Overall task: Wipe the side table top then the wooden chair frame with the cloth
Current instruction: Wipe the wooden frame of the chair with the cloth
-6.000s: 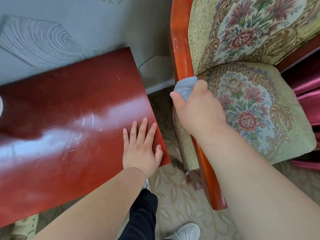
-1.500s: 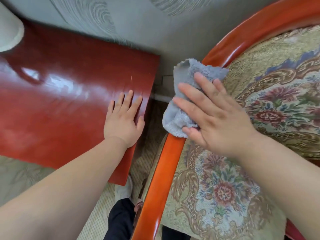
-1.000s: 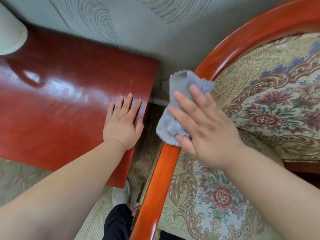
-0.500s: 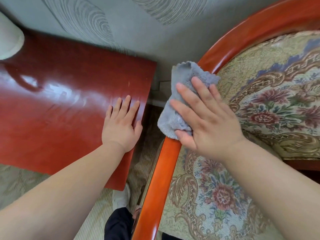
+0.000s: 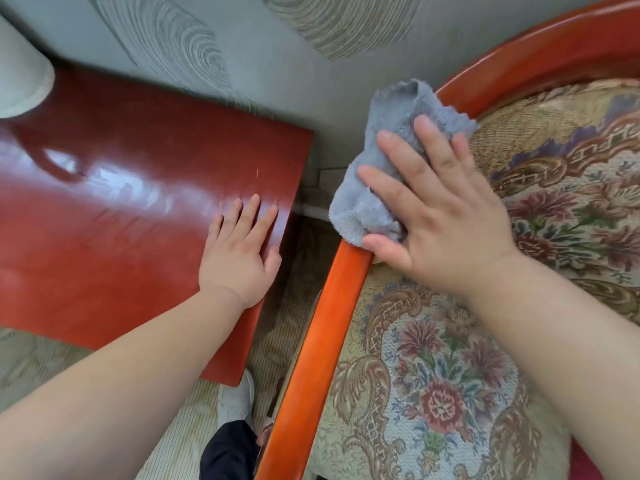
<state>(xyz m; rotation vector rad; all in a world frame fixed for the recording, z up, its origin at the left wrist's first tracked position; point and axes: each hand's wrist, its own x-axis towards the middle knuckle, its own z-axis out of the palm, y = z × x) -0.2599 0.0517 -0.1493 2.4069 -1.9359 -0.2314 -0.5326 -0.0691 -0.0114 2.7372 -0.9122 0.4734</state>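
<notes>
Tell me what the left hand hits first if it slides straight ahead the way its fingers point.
Probably nothing on the side table: the left hand points across bare tabletop toward the far right corner, then the wall.

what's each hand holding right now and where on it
The right hand presses the grey cloth flat against the chair frame, fingers over its middle. The left hand holds nothing, resting on the table.

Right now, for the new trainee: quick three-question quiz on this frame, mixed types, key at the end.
1. True or false: the left hand holds the cloth.
2. The right hand presses the cloth on: A) side table B) chair frame C) seat cushion
3. Fill in: the left hand lies flat on the ____.

Key: 1 false; 2 B; 3 side table.
</notes>
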